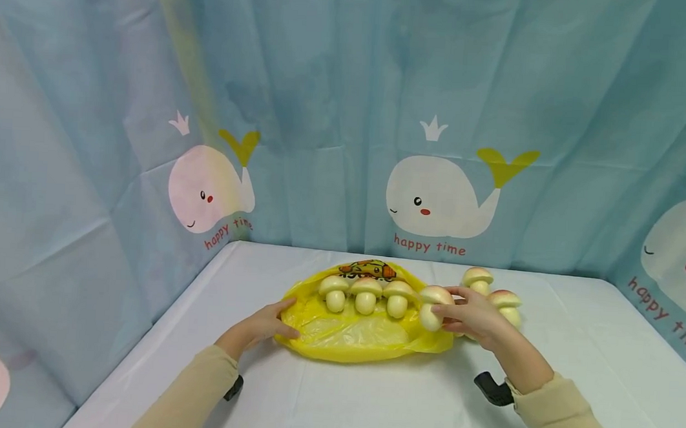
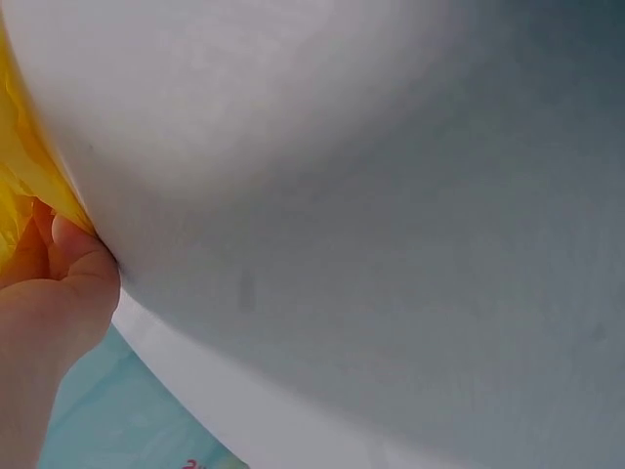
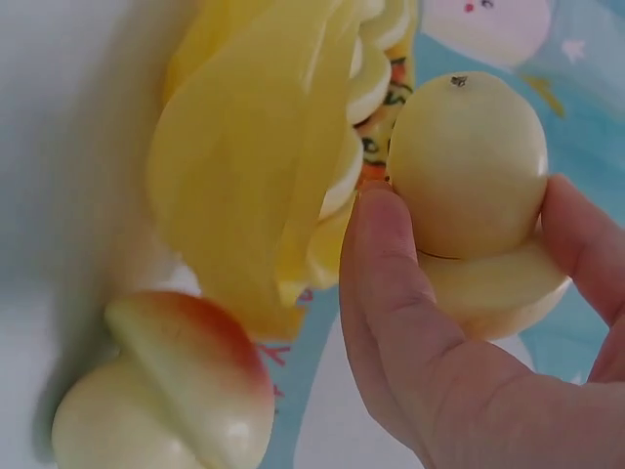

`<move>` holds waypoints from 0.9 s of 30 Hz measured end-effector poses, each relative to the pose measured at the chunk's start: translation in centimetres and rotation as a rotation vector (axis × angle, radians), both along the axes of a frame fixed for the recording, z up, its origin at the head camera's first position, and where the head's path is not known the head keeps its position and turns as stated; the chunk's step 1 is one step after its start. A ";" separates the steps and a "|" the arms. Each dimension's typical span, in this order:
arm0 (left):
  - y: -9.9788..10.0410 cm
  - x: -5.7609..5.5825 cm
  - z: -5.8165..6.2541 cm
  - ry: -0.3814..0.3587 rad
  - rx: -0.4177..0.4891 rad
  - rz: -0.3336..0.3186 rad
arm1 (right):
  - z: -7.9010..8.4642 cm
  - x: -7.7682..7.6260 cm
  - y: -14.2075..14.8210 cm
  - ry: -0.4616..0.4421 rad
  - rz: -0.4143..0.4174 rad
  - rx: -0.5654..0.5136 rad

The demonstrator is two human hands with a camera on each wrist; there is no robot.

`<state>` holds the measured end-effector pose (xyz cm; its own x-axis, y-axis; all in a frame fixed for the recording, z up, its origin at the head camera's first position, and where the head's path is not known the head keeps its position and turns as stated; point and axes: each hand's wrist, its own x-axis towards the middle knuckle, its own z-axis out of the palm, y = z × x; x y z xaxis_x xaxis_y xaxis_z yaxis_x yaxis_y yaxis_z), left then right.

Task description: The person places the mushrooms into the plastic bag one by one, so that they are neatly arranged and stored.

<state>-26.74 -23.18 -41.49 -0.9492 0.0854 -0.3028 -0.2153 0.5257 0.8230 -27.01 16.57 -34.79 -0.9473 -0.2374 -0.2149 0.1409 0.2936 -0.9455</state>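
A yellow plastic bag [image 1: 347, 352] lies on the table with its mouth spread wide. Inside it, three pale toy mushrooms [image 1: 366, 299] stand in a row beside an orange cartoon print [image 1: 369, 269]. At the bag's left rim, my left hand [image 1: 260, 326] pinches the plastic [image 2: 39, 166] between thumb and fingers. My right hand [image 1: 478, 317] holds another toy mushroom [image 1: 429, 317] by its stem and cap over the bag's right end. In the right wrist view, the rounded stem [image 3: 469, 161] of that mushroom points up, with the thumb and fingers on opposite sides.
To the right of the bag, more mushrooms [image 1: 506, 303] stand on the white table [image 1: 356, 402], partly behind my right hand. One with a reddish cap [image 3: 220, 362] shows in the right wrist view. A blue whale-print curtain [image 1: 335, 142] hangs behind.
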 end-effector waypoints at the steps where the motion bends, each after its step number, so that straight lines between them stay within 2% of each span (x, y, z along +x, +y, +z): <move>1: 0.0 0.0 0.0 -0.001 0.006 0.000 | 0.0 0.0 -0.3 -0.006 0.001 -0.006; 9: -0.1 0.1 0.5 -0.010 0.031 0.004 | 0.0 -0.5 -2.5 -0.057 -0.014 -0.052; 15: -0.1 0.1 0.3 -0.010 0.038 0.001 | -0.3 -0.6 -4.1 -0.087 -0.002 -0.118; 27: -0.2 0.0 -0.1 -0.004 0.033 -0.005 | -1.1 -0.6 -7.1 -0.118 0.001 -0.165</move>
<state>-26.76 -23.34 -41.56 -0.9474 0.1001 -0.3039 -0.2164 0.4989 0.8392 -27.65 9.43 -35.93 -0.9175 -0.2799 -0.2826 0.2534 0.1363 -0.9577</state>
